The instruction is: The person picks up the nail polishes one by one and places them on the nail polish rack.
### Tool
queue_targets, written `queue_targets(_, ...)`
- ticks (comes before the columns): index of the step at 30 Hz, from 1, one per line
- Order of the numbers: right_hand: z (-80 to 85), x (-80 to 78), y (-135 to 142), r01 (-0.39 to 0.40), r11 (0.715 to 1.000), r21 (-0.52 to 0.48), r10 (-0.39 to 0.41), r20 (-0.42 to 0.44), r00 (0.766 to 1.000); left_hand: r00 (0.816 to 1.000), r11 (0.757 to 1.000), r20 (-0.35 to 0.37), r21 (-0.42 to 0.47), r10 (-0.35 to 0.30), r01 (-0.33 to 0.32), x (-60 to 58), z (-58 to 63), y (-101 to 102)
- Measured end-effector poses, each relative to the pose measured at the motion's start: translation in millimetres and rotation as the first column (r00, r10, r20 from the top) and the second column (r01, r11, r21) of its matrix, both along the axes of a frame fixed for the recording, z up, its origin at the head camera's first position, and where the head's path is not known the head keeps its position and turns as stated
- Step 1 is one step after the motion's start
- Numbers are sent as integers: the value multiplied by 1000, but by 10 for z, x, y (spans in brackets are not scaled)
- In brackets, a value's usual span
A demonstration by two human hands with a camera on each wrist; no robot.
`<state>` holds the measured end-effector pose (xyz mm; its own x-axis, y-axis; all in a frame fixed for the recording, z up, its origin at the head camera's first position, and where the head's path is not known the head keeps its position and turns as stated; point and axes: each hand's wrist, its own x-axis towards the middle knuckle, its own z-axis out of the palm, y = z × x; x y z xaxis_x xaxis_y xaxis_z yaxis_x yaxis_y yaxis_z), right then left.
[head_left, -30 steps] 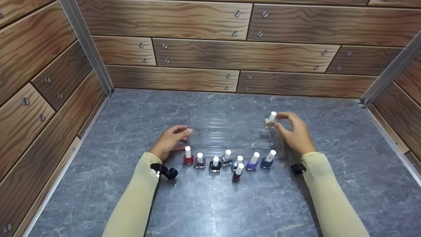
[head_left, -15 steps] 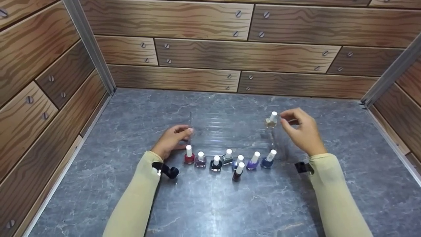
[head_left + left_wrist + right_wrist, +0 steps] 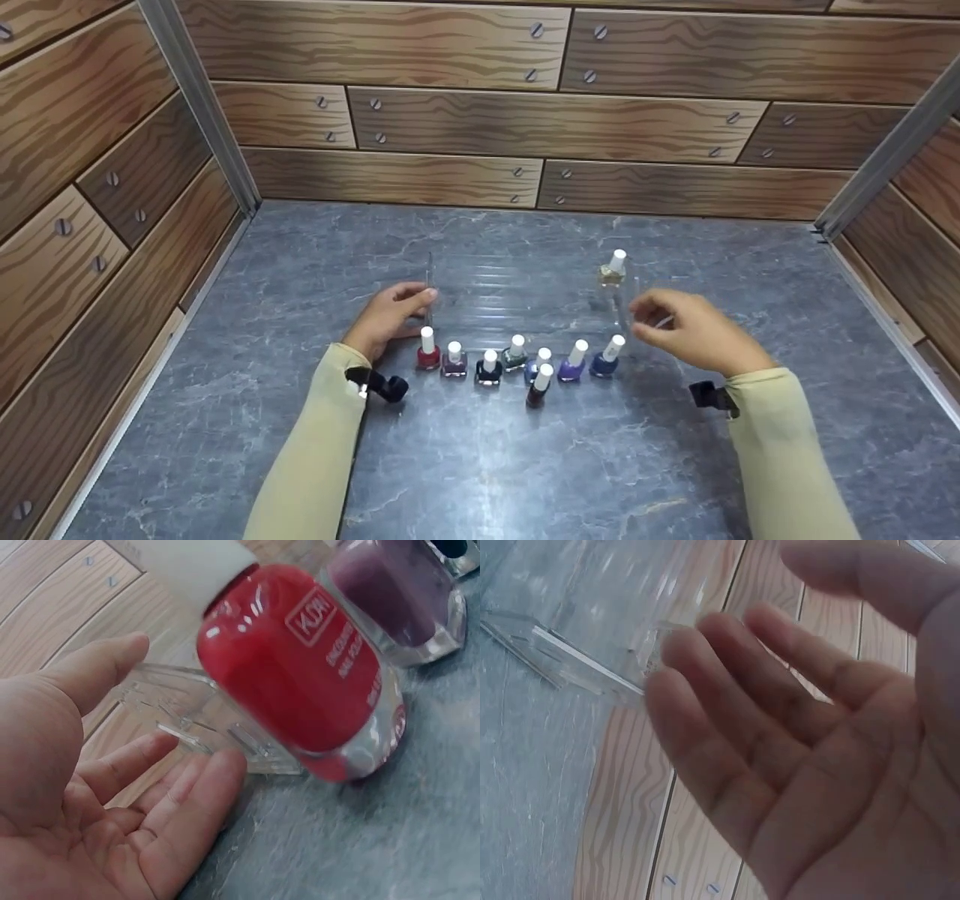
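Observation:
A clear plastic stepped rack (image 3: 510,296) stands on the table. On its far right stands a nail polish bottle (image 3: 612,274) with gold contents and a white cap. My left hand (image 3: 390,315) stays at the rack's left end, thumb and fingertips right at the side panel, fingers mostly straight. Close by that hand is a red nail polish bottle (image 3: 292,660), with a dusky purple nail polish bottle (image 3: 397,592) beside it. Nothing is in my right hand (image 3: 686,326), which is beside the rack's right end, its fingers loosely bent and the palm showing in the right wrist view.
Several more white-capped nail polish bottles stand before the rack, among them a black one (image 3: 489,370), a violet one (image 3: 571,367) and a dark blue one (image 3: 604,365). One dark red bottle (image 3: 536,394) stands nearer. Wood-patterned walls (image 3: 450,120) enclose the grey marbled table (image 3: 450,465).
My right hand has let go of the gold nail polish bottle, leaving it standing on the rack, and has drawn back right and nearer. The left hand keeps its place.

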<state>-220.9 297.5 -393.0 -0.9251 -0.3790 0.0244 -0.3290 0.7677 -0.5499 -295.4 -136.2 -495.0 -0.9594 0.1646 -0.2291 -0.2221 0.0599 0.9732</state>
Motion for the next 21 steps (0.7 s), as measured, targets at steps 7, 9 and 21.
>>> queue_targets(7, -99, -8, -49, -127, 991, 46, 121, 103, 987, 1000, 998, -25, -57, -1, -1, 43, 110, 47)
queue_targets(9, -132, -17, -62, -150, 987, 56, 142, 124, 982, 999, 997, -38, -78, -10, 7, 63, 150, 54)
queue_targets(21, -215, -39, -149, -227, 972, 54, 214, 190, 958, 1000, 987, 8, -160, -22, 23, 148, 328, 42)
